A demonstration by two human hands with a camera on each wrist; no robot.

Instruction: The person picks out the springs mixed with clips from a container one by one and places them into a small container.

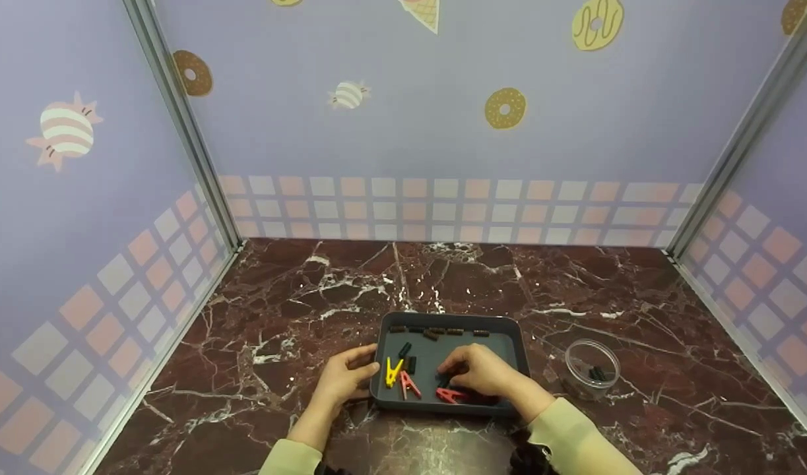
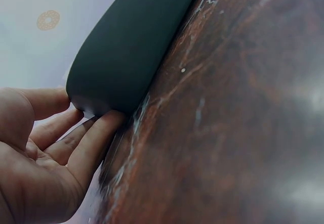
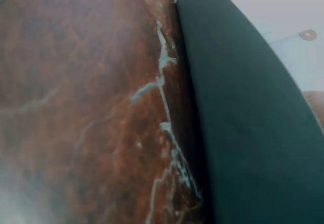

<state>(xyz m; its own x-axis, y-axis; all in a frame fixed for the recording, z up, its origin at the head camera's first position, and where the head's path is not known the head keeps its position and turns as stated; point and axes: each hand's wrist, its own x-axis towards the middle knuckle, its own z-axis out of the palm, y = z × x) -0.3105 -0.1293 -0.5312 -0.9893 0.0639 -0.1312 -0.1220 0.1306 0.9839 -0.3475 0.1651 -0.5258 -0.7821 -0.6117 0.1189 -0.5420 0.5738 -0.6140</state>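
Dark pieces [image 1: 454,332] lie in the tray [image 1: 436,356] with a yellow clip [image 1: 392,373] and red clips [image 1: 410,384] in the head view. Only a couple sit in the clear cup [image 1: 581,363], so I judge the work part-done. My right hand [image 1: 485,373] reaches into the tray; whether its fingers pinch anything, I can't tell. Left wrist view: my left hand's [image 2: 45,178] fingers spread against the tray's outside. Right wrist view: that wall hides the contents; fingers show only as slivers.
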